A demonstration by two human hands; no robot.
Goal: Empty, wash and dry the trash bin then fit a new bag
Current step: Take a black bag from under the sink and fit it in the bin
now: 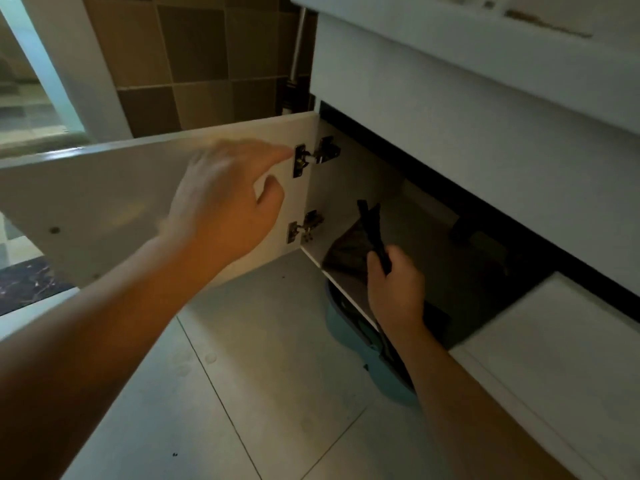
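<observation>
My right hand point(393, 289) grips a black bag point(349, 247) by its bunched, twisted top, just inside the open cabinet under the sink. The bag's body hangs against the cabinet floor edge. Below it on the floor sits a light blue trash bin point(349, 323), partly hidden by the cabinet base and my right forearm. My left hand point(225, 199) is spread with straight fingers in front of the open white cabinet door point(86, 202), fingertips near the upper hinge point(313, 155); it is blurred and I cannot tell whether it touches the door.
The white vanity point(450, 81) overhangs the cabinet opening. A second closed door point(571, 358) is at the right. Pale floor tiles point(259, 393) lie below. Brown wall tiles point(207, 57) and a pipe point(298, 46) stand behind the door.
</observation>
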